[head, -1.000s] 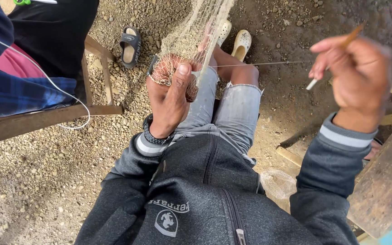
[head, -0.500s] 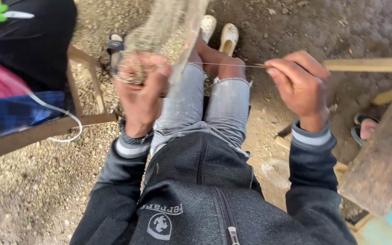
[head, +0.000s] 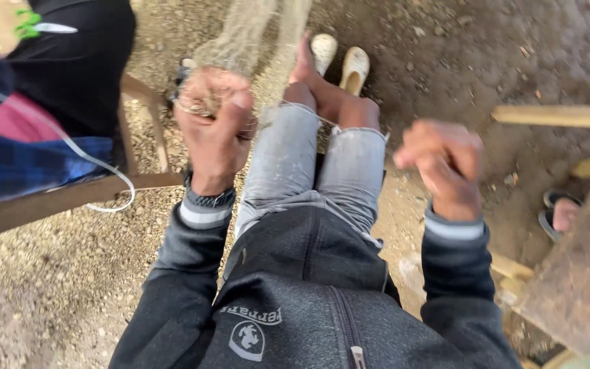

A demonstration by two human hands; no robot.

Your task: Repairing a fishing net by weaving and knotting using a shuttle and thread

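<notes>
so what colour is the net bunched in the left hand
Pale tan mesh net, clearest in the head view.

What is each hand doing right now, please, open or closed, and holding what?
Left hand: closed around a bunched piece of netting.
Right hand: fingers curled shut; blurred, so what it holds cannot be told.
</notes>
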